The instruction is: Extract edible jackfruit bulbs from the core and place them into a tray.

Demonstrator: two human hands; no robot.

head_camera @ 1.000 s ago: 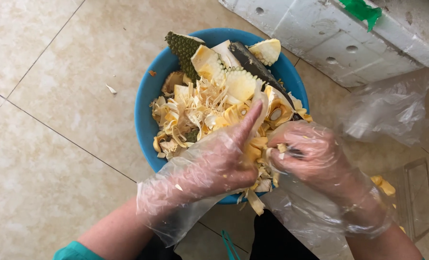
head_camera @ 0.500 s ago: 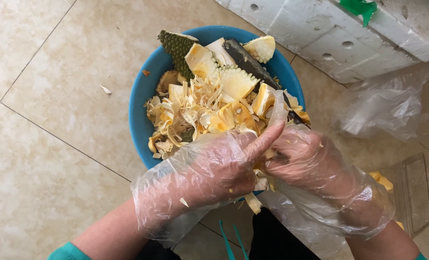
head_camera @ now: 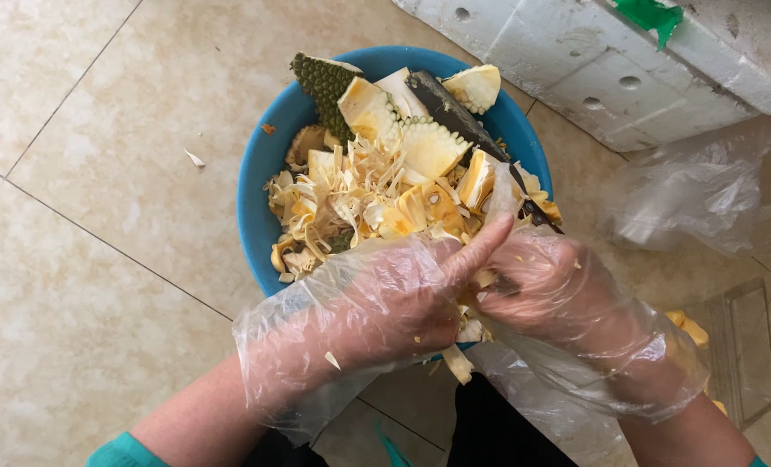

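Both my hands wear loose clear plastic gloves and meet over the near rim of a blue basin [head_camera: 260,186]. My left hand [head_camera: 385,298] and my right hand [head_camera: 545,290] are closed together on a small piece of yellow jackfruit, mostly hidden between the fingers. The basin is heaped with jackfruit scraps [head_camera: 377,186]: pale strands, yellow flesh and green spiky rind pieces [head_camera: 321,82]. A long dark knife [head_camera: 463,121] lies across the pile, its handle end near my right hand.
A white foam box [head_camera: 627,69] stands at the upper right. A crumpled clear plastic bag [head_camera: 688,195] lies beside it. A clear plastic container [head_camera: 744,346] with yellow fruit sits at the right. The floor is beige tile, with small scraps [head_camera: 194,158] on it.
My two hands have drawn closer together over the basin's near edge, the left index finger now lower against the right hand. The view has shifted slightly.
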